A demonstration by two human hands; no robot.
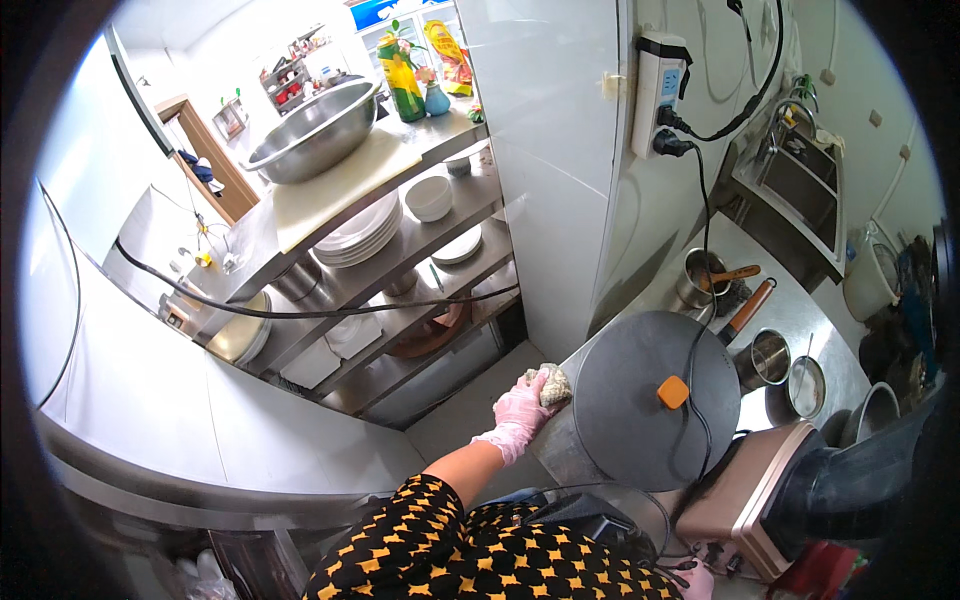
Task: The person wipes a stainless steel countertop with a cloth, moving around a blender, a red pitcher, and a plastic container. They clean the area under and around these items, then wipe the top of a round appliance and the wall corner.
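Note:
My left hand (523, 411), in a thin pink glove, is shut on a pale woven scrubbing cloth (553, 385). It presses the cloth at the left edge of a stainless-steel table (561, 444). Just right of it lies a large round dark lid (630, 390) with an orange square knob (673, 392); a black power cord (691, 358) runs across it. Low in the view, beside a rose-gold appliance (739, 499), only part of my gloved right hand (699, 582) shows. Its fingers are mostly hidden, and I cannot make out whether it holds anything.
Metal pots (770, 358), a pan with a wooden handle (752, 311) and a small bowl (807, 386) crowd the table's far side. A sink (802, 187) stands beyond. Across the gap, steel shelves (375, 296) hold plates (367, 232) and a big steel basin (315, 135). A cable (360, 312) crosses them.

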